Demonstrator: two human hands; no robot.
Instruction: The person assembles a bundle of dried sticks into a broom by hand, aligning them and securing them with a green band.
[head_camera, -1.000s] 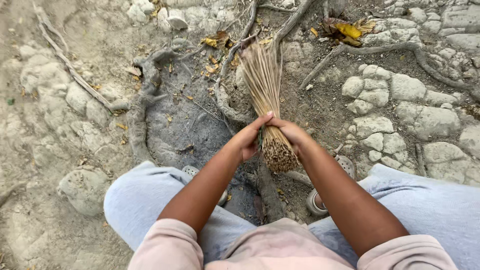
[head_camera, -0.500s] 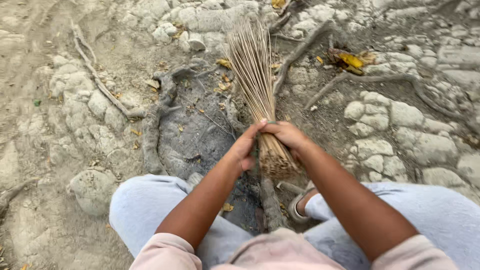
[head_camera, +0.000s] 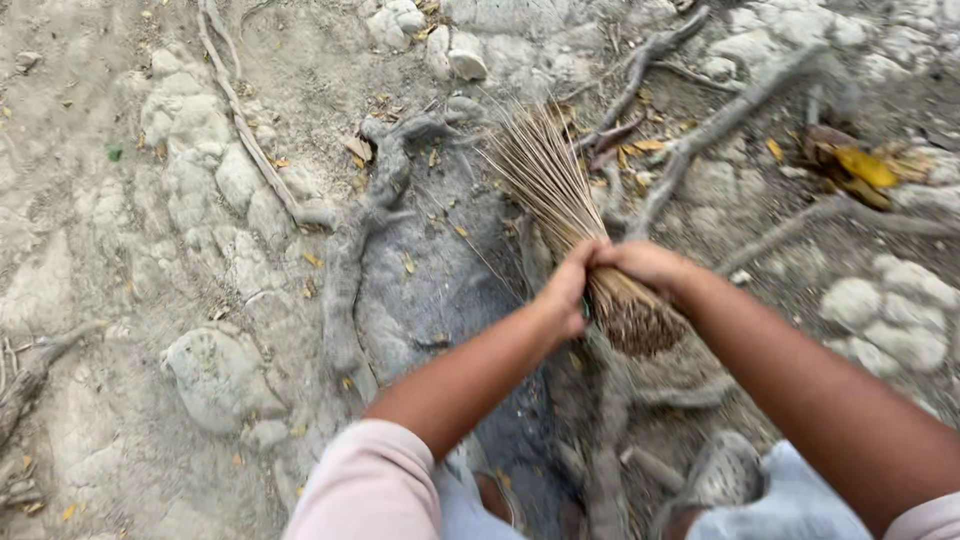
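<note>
Hands meet around a stick broom: the left hand (head_camera: 567, 290) and right hand (head_camera: 645, 265) both clench the bundle (head_camera: 565, 205) near its cut butt end, bristle tips fanning away over gnarled roots (head_camera: 360, 240) and pale stones (head_camera: 215, 375). Squeezing evenly, close to the butt, should keep the sticks tight.

tan stick broom (head_camera: 560, 190), pink sleeve (head_camera: 375, 485), yellow leaf (head_camera: 865, 165)
</note>
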